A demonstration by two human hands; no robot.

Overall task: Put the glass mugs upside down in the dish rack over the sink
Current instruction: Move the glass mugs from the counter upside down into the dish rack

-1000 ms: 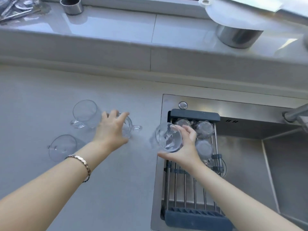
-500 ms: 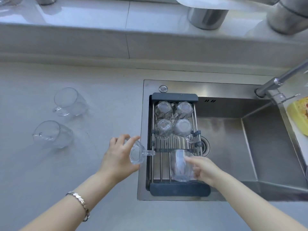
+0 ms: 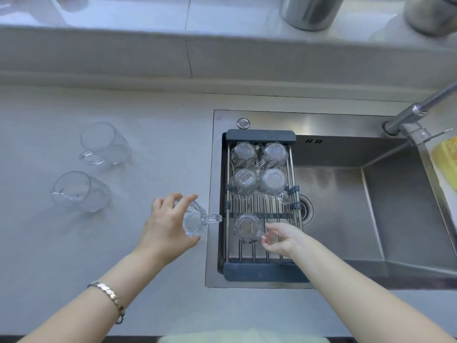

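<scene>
Five glass mugs now sit upside down in the dish rack point(image 3: 262, 271); half a second ago the fifth mug point(image 3: 247, 228) was still upright in the right hand point(image 3: 279, 240), whose fingers seem to touch its handle loosely. The left hand point(image 3: 165, 229) grips a tilted mug point(image 3: 195, 220), handle pointing right toward the rack. Two mugs point(image 3: 103, 143) lie on the bench point(image 3: 74, 256).

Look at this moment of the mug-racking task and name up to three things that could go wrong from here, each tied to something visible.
1. The left hand holds a glass mug over the sink's edge; a loose grip could drop it onto steel.
2. The right hand is at the fifth mug on the dish rack; it may tip between the bars.
3. Two mugs wait on the counter; a sweeping arm might knock them.
</scene>
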